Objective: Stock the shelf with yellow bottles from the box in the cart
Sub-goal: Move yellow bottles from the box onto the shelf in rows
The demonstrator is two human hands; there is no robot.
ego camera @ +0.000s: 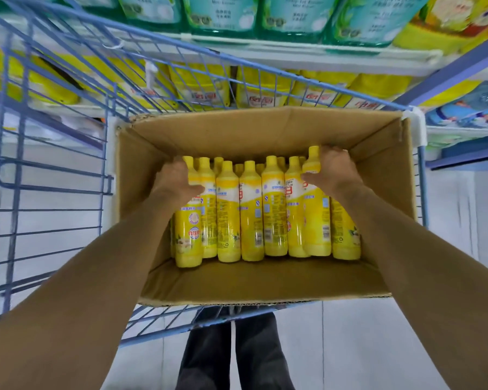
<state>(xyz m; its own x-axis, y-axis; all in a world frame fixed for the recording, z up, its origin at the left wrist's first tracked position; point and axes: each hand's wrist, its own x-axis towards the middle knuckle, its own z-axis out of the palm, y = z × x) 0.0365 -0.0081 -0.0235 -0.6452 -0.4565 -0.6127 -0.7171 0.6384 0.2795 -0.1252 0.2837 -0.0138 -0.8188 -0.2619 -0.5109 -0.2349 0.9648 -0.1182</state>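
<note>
— Where are the yellow bottles (251,209) found?
— They are stood upright in the cardboard box (265,130), in a row that runs from its left wall to its right wall. More caps are seen behind that row.
— And where is the box kept?
— It is set inside the blue wire cart (51,175), toward the cart's right side.
— How is the left hand (175,178) occupied?
— Its fingers are curled round the neck of the leftmost bottle (188,229), beside the box's left wall.
— And the right hand (333,170)?
— The neck of a bottle near the right wall (316,218) is gripped in it. That bottle's cap is seen higher than the caps beside it.
— What is seen beyond the cart?
— A white shelf (321,56) is seen past the cart's far edge. Yellow packs (200,83) are lined up below it and green packs (220,15) above it. Their print is too blurred to be read.
</note>
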